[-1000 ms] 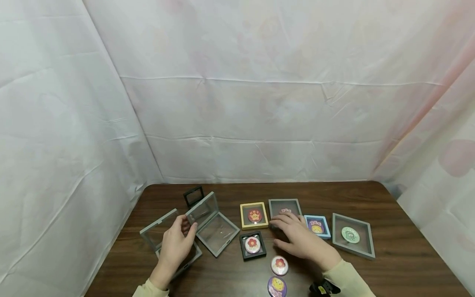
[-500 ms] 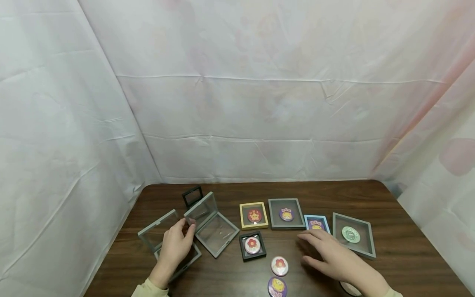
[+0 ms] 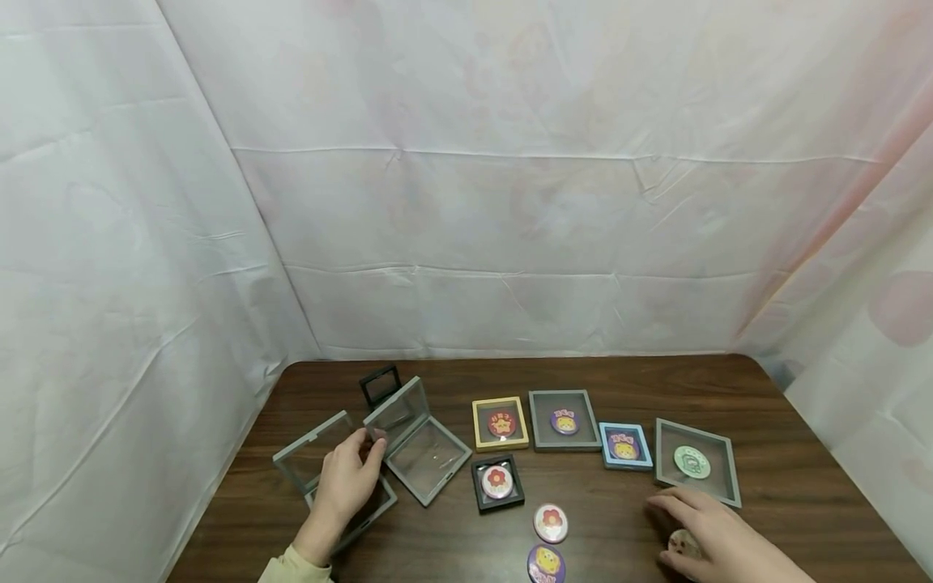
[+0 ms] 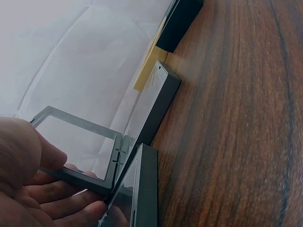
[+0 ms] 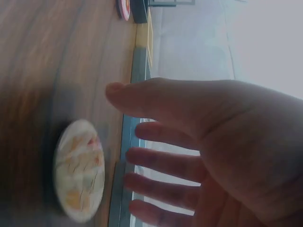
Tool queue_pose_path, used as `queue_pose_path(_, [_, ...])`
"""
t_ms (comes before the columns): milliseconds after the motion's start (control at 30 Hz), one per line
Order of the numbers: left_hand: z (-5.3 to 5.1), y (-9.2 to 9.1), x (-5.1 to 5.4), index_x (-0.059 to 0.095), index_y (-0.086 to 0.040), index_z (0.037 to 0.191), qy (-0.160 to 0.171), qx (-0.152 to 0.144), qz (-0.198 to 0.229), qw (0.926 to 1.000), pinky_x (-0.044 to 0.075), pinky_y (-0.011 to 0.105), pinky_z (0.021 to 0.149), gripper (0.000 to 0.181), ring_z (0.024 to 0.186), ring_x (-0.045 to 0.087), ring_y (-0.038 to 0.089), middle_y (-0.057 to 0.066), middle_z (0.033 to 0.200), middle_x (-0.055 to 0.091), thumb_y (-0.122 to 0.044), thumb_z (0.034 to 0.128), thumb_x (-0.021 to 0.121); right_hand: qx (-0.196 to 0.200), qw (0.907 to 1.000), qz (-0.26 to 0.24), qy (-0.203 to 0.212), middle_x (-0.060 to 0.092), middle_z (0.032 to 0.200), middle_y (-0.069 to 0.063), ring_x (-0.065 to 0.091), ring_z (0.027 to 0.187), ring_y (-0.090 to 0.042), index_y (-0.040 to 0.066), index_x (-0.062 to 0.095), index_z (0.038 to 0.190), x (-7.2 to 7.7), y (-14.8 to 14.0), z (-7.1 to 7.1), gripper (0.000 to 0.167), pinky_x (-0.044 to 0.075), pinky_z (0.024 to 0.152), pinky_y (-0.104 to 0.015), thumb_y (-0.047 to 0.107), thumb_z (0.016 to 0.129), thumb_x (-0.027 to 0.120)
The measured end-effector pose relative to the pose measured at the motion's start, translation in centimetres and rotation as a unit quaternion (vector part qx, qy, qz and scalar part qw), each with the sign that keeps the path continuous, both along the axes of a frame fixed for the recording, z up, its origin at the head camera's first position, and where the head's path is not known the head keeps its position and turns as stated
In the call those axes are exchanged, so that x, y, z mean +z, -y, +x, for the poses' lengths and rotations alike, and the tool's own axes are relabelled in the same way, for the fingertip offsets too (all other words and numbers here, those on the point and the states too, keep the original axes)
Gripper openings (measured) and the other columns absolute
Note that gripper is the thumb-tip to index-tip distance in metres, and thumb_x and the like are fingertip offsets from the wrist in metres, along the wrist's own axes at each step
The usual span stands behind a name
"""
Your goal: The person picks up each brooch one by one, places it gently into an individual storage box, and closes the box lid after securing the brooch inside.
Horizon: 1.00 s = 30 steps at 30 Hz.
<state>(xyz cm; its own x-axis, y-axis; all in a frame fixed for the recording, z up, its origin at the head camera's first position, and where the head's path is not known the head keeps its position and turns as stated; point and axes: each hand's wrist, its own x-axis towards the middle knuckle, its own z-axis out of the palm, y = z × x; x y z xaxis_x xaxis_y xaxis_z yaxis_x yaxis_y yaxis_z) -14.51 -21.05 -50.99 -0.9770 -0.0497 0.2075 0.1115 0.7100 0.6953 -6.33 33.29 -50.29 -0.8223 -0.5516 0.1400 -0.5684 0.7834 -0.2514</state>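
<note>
Pinching hand: the left hand [image 3: 342, 482] holds the raised lid [image 3: 399, 414] of an opened gray case [image 3: 428, 460] by its near edge, thumb on one side and fingers on the other.
Gray case's place: left part of the wooden table [image 3: 598, 526], base down, lid tilted up on its hinge.
Second gray case [image 3: 309, 453]: just left of the first, also opened, partly hidden behind the left hand.
Spread hand: the right hand [image 3: 717, 538] has its fingers extended and its thumb apart, gripping nothing, at the right near side.
Pale badge [image 3: 683, 544]: on the table by the right hand, showing between thumb and fingers from the head, apart from them in the right wrist view; its print is blurred.
Back row: a yellow frame [image 3: 476, 425] with a red badge, a gray frame [image 3: 543, 413] and a blue frame [image 3: 627, 465] with purple badges, and a tilted gray frame [image 3: 717, 478] with a green badge.
Middle: a black case [image 3: 501, 504] bearing a flower badge, in front of the yellow frame.
Loose badges: a white flower badge [image 3: 550, 523], and just nearer, a purple badge [image 3: 546, 563].
Back left: a small black frame [image 3: 379, 386], behind the raised lid.
</note>
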Motion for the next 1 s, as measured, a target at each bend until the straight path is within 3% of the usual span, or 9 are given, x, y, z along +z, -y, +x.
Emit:
queue_pose_path(67, [-0.2, 0.2, -0.1, 0.078, -0.006, 0.111, 0.0, -0.001, -0.001, 1.0, 0.05, 0.032, 0.063, 0.013, 0.068, 0.062, 0.013, 0.001, 0.089, 0.077, -0.017, 0.108, 0.071, 0.0, 0.9999, 0.008, -0.014, 0.07, 0.121, 0.002, 0.068, 0.107, -0.02, 0.013, 0.073, 0.129, -0.5, -1.0, 0.3, 0.056, 0.059, 0.079, -0.034, 0.041, 0.086, 0.095])
queue_pose_path(267, [-0.5, 0.6, -0.1, 0.081, -0.012, 0.115, 0.016, 0.007, 0.001, 0.9999, 0.059, 0.038, 0.08, 0.014, 0.092, 0.074, 0.018, -0.001, 0.102, 0.081, -0.02, 0.1076, 0.072, -0.006, 0.9999, 0.008, 0.006, 0.07, 0.115, -0.002, 0.067, 0.101, -0.01, 0.007, 0.072, 0.129, -1.9, -3.4, 1.0, 0.06, 0.056, 0.073, -0.03, 0.045, 0.087, 0.093])
queue_pose_path(367, [-0.4, 0.7, 0.0, 0.081, -0.011, 0.115, 0.01, 0.002, 0.003, 0.9999, 0.056, 0.037, 0.074, 0.014, 0.082, 0.071, 0.016, 0.0, 0.1, 0.081, -0.02, 0.1081, 0.072, -0.011, 0.9998, 0.009, 0.013, 0.07, 0.114, -0.003, 0.065, 0.101, -0.006, 0.003, 0.071, 0.13, -2.6, -4.3, 1.4, 0.07, 0.056, 0.072, -0.028, 0.054, 0.087, 0.091])
queue_pose_path(467, [-0.3, 0.6, 0.0, 0.08, -0.011, 0.115, -0.001, -0.004, 0.006, 1.0, 0.048, 0.032, 0.064, 0.013, 0.067, 0.057, 0.011, 0.001, 0.098, 0.081, -0.018, 0.1085, 0.071, -0.018, 0.9996, 0.017, 0.017, 0.069, 0.115, -0.004, 0.064, 0.102, -0.006, 0.001, 0.07, 0.132, -3.1, -4.8, 1.6, 0.083, 0.056, 0.074, -0.029, 0.064, 0.083, 0.091])
queue_pose_path(567, [-0.2, 0.5, 0.0, 0.079, -0.01, 0.115, -0.01, -0.012, 0.011, 0.9998, 0.04, 0.03, 0.057, 0.013, 0.057, 0.044, 0.009, 0.005, 0.099, 0.082, -0.016, 0.1093, 0.069, -0.017, 0.9996, 0.019, 0.013, 0.069, 0.115, -0.004, 0.064, 0.101, -0.007, 0.0, 0.069, 0.132, -3.4, -5.1, 1.5, 0.084, 0.056, 0.074, -0.03, 0.064, 0.083, 0.09])
queue_pose_path(667, [-0.2, 0.4, 0.0, 0.078, -0.009, 0.115, -0.011, -0.018, 0.015, 0.9997, 0.038, 0.029, 0.056, 0.012, 0.054, 0.04, 0.007, 0.007, 0.103, 0.082, -0.014, 0.1091, 0.069, -0.009, 0.9997, 0.019, 0.016, 0.068, 0.115, -0.005, 0.064, 0.1, -0.008, -0.001, 0.069, 0.132, -3.4, -5.1, 1.5, 0.081, 0.056, 0.073, -0.03, 0.061, 0.084, 0.09])
queue_pose_path(867, [-0.3, 0.4, 0.2, 0.077, -0.008, 0.119, 0.017, -0.028, 0.037, 0.9988, 0.039, 0.028, 0.055, 0.014, 0.052, 0.039, 0.007, 0.008, 0.111, 0.082, -0.013, 0.1096, 0.069, 0.008, 0.9998, 0.005, 0.017, 0.066, 0.111, -0.005, 0.061, 0.096, -0.004, -0.003, 0.072, 0.125, -3.1, -4.7, 1.4, 0.068, 0.054, 0.07, -0.027, 0.051, 0.088, 0.091])
queue_pose_path(1000, [-0.2, 0.5, 0.3, 0.077, -0.007, 0.118, 0.014, -0.036, 0.041, 0.9984, 0.042, 0.028, 0.06, 0.013, 0.062, 0.052, 0.008, 0.007, 0.113, 0.082, -0.011, 0.1089, 0.07, 0.016, 0.9997, -0.011, 0.017, 0.066, 0.108, -0.004, 0.059, 0.094, 0.0, -0.003, 0.073, 0.121, -2.9, -4.3, 1.1, 0.056, 0.052, 0.068, -0.025, 0.037, 0.088, 0.093])
